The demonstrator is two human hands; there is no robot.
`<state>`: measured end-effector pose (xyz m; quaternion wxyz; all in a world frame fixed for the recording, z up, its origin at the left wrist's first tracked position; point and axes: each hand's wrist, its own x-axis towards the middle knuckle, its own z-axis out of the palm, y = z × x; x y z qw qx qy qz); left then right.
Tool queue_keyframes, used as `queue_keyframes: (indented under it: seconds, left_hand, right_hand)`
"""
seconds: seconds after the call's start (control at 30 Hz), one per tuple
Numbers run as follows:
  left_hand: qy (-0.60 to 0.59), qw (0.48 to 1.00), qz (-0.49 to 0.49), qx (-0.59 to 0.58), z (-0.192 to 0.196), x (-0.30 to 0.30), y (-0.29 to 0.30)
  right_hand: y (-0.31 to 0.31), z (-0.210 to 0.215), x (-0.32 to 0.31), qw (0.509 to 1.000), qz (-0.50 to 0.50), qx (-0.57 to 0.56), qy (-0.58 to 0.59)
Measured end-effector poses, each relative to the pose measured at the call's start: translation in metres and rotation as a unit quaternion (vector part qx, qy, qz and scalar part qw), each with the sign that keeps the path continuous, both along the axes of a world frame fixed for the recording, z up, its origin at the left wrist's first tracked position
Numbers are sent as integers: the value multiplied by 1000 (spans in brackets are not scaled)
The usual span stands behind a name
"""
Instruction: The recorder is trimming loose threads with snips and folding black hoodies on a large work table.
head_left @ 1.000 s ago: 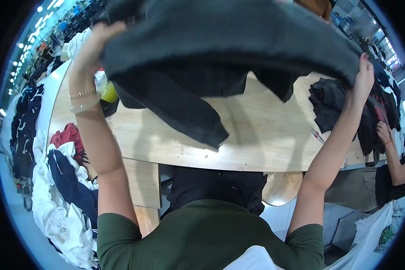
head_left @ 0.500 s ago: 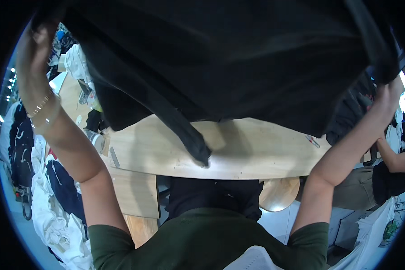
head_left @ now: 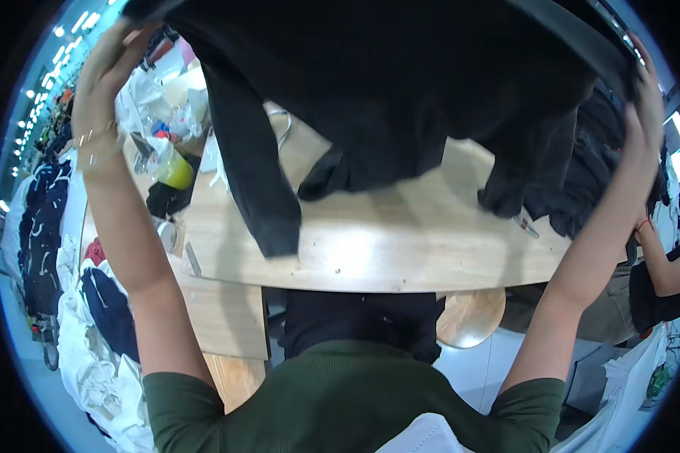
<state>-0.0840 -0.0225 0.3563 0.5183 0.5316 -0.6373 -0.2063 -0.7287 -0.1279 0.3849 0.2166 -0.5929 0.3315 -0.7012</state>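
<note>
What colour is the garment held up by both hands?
Dark charcoal grey garment, plain, seen in the head view.

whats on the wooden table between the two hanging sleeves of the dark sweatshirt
In the head view, bare light wooden tabletop lies between the left sleeve and right sleeve of the dark sweatshirt; only shadow falls there.

head cam looks down, close over wooden table (head_left: 400, 241), fisheye view.

You see a matt black cloth sweatshirt (head_left: 400, 83) in the upper frame, above a smooth pale wood table (head_left: 400, 241).
</note>
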Motion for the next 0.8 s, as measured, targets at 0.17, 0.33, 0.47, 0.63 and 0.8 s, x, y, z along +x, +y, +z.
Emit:
queue_keyframes:
  seconds: [0.17, 0.33, 0.47, 0.63, 0.8]
  left_hand:
    - [29, 987, 46, 153, -118, -43, 142]
    - [132, 908, 158, 364, -312, -118, 183]
    - [102, 933, 178, 297, -350, -126, 196]
    - [87, 937, 180, 286, -352, -130, 193]
    - [76, 930, 205, 296, -356, -133, 197]
  right_hand:
    - [113, -157, -32, 973, -4, 153, 175]
    - [140, -378, -12, 892, 76, 408, 178]
    - [158, -394, 2, 902, -12, 366, 228]
    - [161, -389, 8, 908, -35, 351, 226]
    - [162, -388, 7, 898, -38, 367, 239]
